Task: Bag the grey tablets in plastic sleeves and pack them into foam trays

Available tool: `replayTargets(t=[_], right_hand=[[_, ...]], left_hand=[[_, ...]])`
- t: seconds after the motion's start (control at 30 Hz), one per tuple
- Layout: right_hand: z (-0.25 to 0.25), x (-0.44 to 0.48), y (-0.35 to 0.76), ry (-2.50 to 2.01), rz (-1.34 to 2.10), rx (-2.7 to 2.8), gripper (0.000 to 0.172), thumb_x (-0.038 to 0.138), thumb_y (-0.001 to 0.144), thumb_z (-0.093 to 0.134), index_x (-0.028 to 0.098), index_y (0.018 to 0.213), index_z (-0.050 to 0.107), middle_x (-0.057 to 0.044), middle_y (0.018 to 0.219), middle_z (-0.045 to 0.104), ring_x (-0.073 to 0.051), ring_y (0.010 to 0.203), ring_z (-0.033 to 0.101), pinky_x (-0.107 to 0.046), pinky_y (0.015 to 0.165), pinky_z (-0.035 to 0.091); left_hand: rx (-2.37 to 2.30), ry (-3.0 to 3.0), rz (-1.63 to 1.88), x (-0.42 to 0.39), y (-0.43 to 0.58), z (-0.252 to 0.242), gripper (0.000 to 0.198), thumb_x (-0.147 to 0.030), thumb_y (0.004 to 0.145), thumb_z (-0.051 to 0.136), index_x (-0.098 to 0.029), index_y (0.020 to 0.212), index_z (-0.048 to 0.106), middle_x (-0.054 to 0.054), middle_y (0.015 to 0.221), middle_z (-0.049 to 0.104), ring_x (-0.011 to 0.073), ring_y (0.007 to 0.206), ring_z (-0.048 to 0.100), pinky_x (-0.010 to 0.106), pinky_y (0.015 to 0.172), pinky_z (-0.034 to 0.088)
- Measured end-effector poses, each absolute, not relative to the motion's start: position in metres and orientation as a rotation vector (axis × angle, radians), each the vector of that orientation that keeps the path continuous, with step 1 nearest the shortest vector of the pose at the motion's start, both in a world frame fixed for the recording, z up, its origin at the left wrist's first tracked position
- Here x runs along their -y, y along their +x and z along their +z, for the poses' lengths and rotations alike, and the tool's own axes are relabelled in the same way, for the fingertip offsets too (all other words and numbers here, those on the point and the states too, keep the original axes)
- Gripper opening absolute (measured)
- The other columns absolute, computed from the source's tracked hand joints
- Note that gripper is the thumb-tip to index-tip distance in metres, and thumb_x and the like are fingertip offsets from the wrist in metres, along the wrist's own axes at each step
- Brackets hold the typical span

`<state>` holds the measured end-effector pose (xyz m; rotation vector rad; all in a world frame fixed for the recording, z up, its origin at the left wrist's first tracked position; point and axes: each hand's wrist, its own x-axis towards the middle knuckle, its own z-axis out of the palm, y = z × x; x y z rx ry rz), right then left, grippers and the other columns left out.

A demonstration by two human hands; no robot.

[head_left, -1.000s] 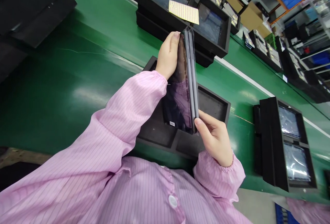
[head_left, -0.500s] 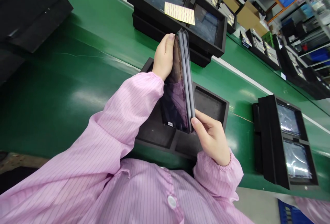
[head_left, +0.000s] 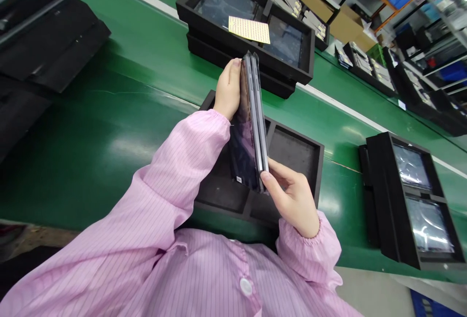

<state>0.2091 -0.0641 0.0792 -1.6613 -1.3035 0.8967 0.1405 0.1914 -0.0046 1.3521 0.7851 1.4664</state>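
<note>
Two tablets [head_left: 245, 137] in clear film are held face to back, tilted on edge, in front of me. My left hand [head_left: 228, 88] is closed round their far upper end, with its thumb on the top edge. At the near lower corner, my right hand [head_left: 290, 193] grips the same pair, its thumb along the edge and its other fingers partly hidden behind. A small white label shows at the bottom of the nearer screen. Below the tablets lies a black tray [head_left: 319, 161] with several compartments, partly covered by the tablets and my left forearm.
Stacked black trays [head_left: 233, 39] with film-covered tablets stand beyond my hands, a yellow dotted sticker sheet [head_left: 249, 29] on top. More trays [head_left: 392, 200] are at the right, and black trays [head_left: 47, 49] at the left. Everything rests on a green bench [head_left: 138, 127].
The tablet pair has turned so its edges face me more, and the front screen shows narrower. Both hands have shifted slightly left with it, keeping their grip.
</note>
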Motion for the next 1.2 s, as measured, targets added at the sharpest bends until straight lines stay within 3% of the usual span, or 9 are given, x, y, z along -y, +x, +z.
replayTargets(t=[0.17,0.3,0.37,0.47,0.6,0.83,1.2], right_hand=[[0.078,0.063,0.218,-1.597,0.984,1.309,0.041,0.035,0.091,0.068,0.023,0.13,0.073,-0.003,0.115,0.08,-0.026,0.098,0.08,-0.037,0.093,0.065],[0.086,0.031,0.256,-1.639,1.221,1.421,0.04,0.05,0.087,0.073,0.019,0.112,0.081,-0.006,0.098,0.083,-0.026,0.087,0.08,-0.039,0.084,0.067],[0.09,-0.006,0.28,-1.73,1.124,1.418,0.031,0.042,0.087,0.076,0.017,0.105,0.082,-0.006,0.093,0.083,-0.023,0.08,0.079,-0.038,0.082,0.066],[0.091,-0.082,0.308,-1.865,0.835,1.345,0.02,0.032,0.093,0.074,0.015,0.102,0.077,-0.006,0.097,0.08,-0.021,0.088,0.077,-0.04,0.09,0.062],[0.091,-0.179,0.322,-1.953,0.563,1.241,0.027,0.035,0.101,0.066,0.017,0.119,0.067,-0.009,0.123,0.069,-0.022,0.106,0.07,-0.044,0.092,0.06],[0.085,-0.258,0.313,-1.914,0.498,1.142,0.033,0.036,0.1,0.066,0.018,0.128,0.062,-0.01,0.129,0.065,-0.024,0.109,0.067,-0.045,0.092,0.06],[0.06,-0.274,0.321,-1.809,0.618,1.077,0.034,0.036,0.1,0.066,0.018,0.129,0.062,-0.01,0.129,0.065,-0.024,0.107,0.068,-0.045,0.09,0.06]], left_hand=[[-0.743,1.332,1.49,-0.191,0.14,-0.006,0.076,-0.09,0.079,0.042,-0.021,0.096,0.069,0.005,0.096,0.072,0.0217,0.104,0.069,0.034,0.1,0.052],[-0.794,1.256,1.457,-0.185,0.141,0.001,0.069,-0.083,0.086,0.044,-0.019,0.092,0.068,0.006,0.093,0.073,0.0211,0.098,0.07,0.033,0.096,0.054],[-0.829,1.222,1.427,-0.182,0.141,0.007,0.06,-0.075,0.091,0.047,-0.019,0.091,0.069,0.006,0.092,0.074,0.021,0.097,0.07,0.032,0.095,0.054],[-0.895,1.169,1.381,-0.176,0.14,0.015,0.044,-0.057,0.098,0.048,-0.02,0.09,0.069,0.006,0.095,0.076,0.0201,0.099,0.07,0.03,0.097,0.053],[-0.911,1.145,1.384,-0.173,0.138,0.02,0.037,-0.048,0.098,0.047,-0.02,0.089,0.069,0.007,0.095,0.076,0.0211,0.1,0.07,0.031,0.096,0.053],[-0.901,1.162,1.402,-0.173,0.138,0.017,0.041,-0.054,0.094,0.047,-0.021,0.086,0.069,0.008,0.093,0.077,0.0238,0.098,0.071,0.034,0.094,0.055],[-0.921,1.166,1.381,-0.174,0.138,0.01,0.051,-0.065,0.092,0.044,-0.021,0.091,0.069,0.008,0.098,0.077,0.0243,0.101,0.07,0.036,0.096,0.054]])
